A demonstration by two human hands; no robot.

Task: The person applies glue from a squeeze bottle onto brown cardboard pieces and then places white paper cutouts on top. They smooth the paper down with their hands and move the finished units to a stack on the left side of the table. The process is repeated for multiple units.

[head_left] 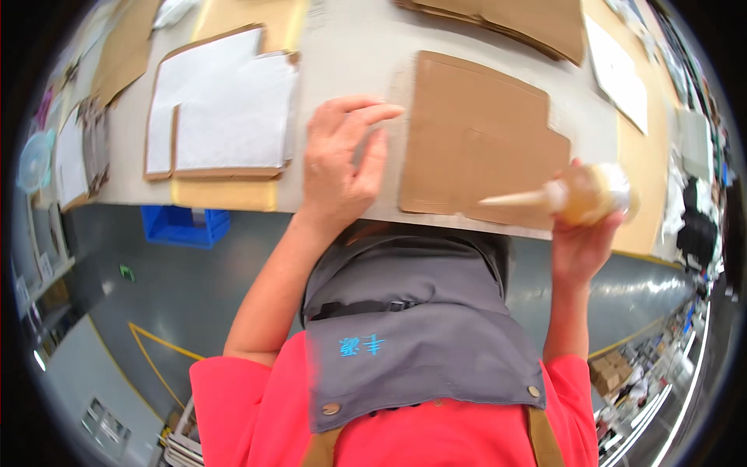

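Observation:
My right hand [583, 247] is closed around a squeeze bottle [597, 193] with a long pale pointed nozzle and yellowish-amber contents; motion blurs it a little. The nozzle points left, over the near right part of a flat brown cardboard piece [482, 132] with a stepped right edge. I cannot tell whether the tip touches the cardboard. Left of that piece, my left hand [346, 152] hovers at the table with nothing in it, thumb and fingers apart, fingertips close to the cardboard's left edge.
Further left lies a stack of brown cardboard with a white sheet [218, 109] on top. More brown cardboard [513, 19] is piled at the far side, beside a white sheet [616, 74]. A blue crate [185, 226] stands below the table's near edge [117, 204].

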